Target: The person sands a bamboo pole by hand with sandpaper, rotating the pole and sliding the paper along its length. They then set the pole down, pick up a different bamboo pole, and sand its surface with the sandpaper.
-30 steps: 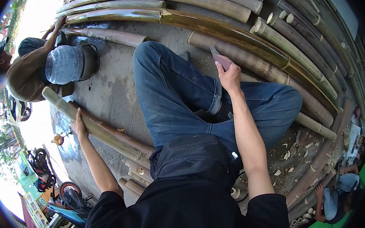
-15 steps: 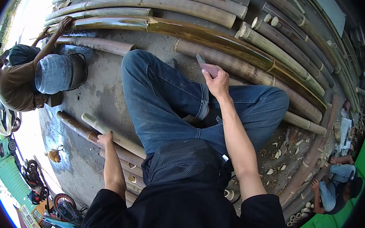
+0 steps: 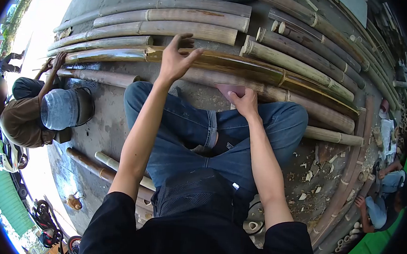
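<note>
My left hand (image 3: 176, 61) reaches out with its fingers spread, overlapping the long wet bamboo pole (image 3: 245, 67) in this view. My right hand (image 3: 245, 103), above my lap, grips a folded reddish-brown sheet (image 3: 228, 88) that looks like sandpaper. The sheet's far edge overlaps a duller bamboo pole (image 3: 267, 92) lying on my side of the wet one. A glossy, amber-brown surface marks the wet pole, and its nodes stand out as pale rings.
More bamboo poles (image 3: 186, 31) lie beyond in rows. At left, a crouching person (image 3: 22, 116) touches the wet pole's end beside a water-filled plastic container (image 3: 60, 110). Another person (image 3: 380, 200) sits at right. Chips (image 3: 309, 176) litter the concrete floor (image 3: 106, 106).
My left hand has left the bamboo pole at lower left and come up and forward, fingers now spread. My right hand keeps the sheet. The view has shifted slightly.
</note>
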A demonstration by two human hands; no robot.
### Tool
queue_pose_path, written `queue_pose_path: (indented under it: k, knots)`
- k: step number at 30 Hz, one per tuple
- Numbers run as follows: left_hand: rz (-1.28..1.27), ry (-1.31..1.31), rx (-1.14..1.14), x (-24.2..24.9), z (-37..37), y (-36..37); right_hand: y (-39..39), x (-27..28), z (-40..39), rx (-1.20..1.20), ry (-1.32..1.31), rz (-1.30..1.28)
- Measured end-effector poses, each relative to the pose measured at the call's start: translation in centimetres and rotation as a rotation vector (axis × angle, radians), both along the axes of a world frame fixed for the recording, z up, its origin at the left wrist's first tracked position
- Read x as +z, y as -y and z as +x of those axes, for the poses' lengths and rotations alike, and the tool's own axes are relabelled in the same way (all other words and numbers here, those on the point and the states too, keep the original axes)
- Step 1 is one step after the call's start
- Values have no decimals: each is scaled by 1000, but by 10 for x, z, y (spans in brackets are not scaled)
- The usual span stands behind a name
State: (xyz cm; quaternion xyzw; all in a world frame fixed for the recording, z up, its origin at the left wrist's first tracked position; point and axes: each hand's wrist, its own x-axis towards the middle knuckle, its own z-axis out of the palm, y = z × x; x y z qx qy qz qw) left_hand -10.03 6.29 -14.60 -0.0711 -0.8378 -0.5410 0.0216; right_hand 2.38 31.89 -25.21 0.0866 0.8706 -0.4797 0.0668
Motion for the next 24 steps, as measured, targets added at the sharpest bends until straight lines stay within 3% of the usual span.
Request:
queue_pose_path:
  k: [2,3,5,11,14,16,17,24]
  knots:
    - [-252,-91,-208,-35,-41,-74,10,3,-6,-61,-55,-84]
    - [-361,-170,-273,-56,-55,-105,13,5,-6,-40,-30,13]
    - [-414,-117,-350,-88,-70,-149,14,-4,-2,7,13,36]
    - [-582,28,-434,-120,-94,-182,11,-29,-4,-13,83,-2]
    - [-515,-114,-519,-82,-97,-162,10,-34,-4,-31,57,-15]
    - [-297,-394,-541,-30,-88,-154,5,-18,-5,-34,40,-104]
    - [-296,-395,-536,-7,-80,-153,4,-11,-4,-30,29,-196]
    - [-73,-746,-491,164,-26,-120,4,-20,-3,-37,58,-151]
